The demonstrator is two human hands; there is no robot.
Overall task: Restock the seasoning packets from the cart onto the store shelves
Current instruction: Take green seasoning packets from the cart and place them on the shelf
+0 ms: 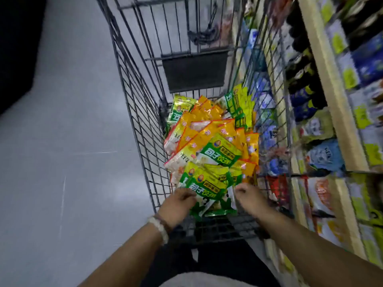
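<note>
A: While both hands are reaching into the cart [132, 112], what is each one actually gripping?

B: The left hand [177, 206] is curling its fingers over the near edge of a green packet [204, 188] at the front of the pile, so it is looking like a hold on that packet. The right hand [249, 198] is hovering just beside the same packet with its fingers loosely bent; whether it is pinching anything, I cannot tell, because the picture is blurring there.

A: And where is the stock sitting?

B: The seasoning packets [209, 141] are lying in a loose heap on the cart floor, yellow and green ones mixing and overlapping. The shelves [329, 112] are standing to the right, just beyond the cart's wire side, already carrying other goods.

A: How should the pickup be going?

B: I am judging that gathering several matching green ones together is working better than lifting singles. The slick wrappers are likely sliding over each other, so both hands should be squeezing the stack from its two sides, keeping the faces aligned, and lifting clear of the wire before turning right.

A: Any risk?

B: Loose packets are probably slipping out of a shallow grip.
</note>
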